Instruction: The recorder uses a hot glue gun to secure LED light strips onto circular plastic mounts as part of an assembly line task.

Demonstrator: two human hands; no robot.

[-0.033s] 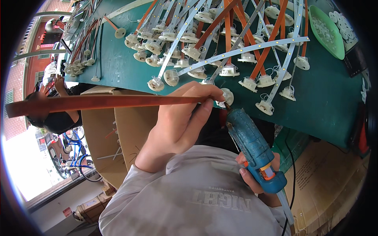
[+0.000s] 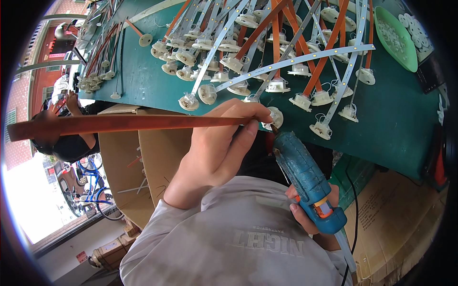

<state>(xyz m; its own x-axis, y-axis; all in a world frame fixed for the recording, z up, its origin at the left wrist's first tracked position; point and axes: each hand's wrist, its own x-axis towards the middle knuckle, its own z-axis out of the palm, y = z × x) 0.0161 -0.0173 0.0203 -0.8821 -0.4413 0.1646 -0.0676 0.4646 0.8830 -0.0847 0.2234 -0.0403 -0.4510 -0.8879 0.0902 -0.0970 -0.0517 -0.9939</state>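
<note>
My left hand [image 2: 214, 148] pinches a reddish-brown LED strip [image 2: 119, 124] near its right end. The strip runs out level to the left. A white round end cap [image 2: 275, 117] sits just past the fingertips, partly hidden by them. I cannot tell whether it is joined to the strip. My right hand [image 2: 303, 219] is wrapped round the handle of a blue glue gun [image 2: 301, 164], with a pale glue stick [image 2: 346, 250] coming out of its rear. The gun's dark nozzle points up to the cap, at or very near it.
Many strips with white caps [image 2: 276, 86] lie across the green table [image 2: 381, 124]. A green tray [image 2: 414, 59] of small white parts stands at the far right. Below the table edge is an open cardboard box [image 2: 117, 167] on the left. A black cord [image 2: 356, 205] hangs beside the gun.
</note>
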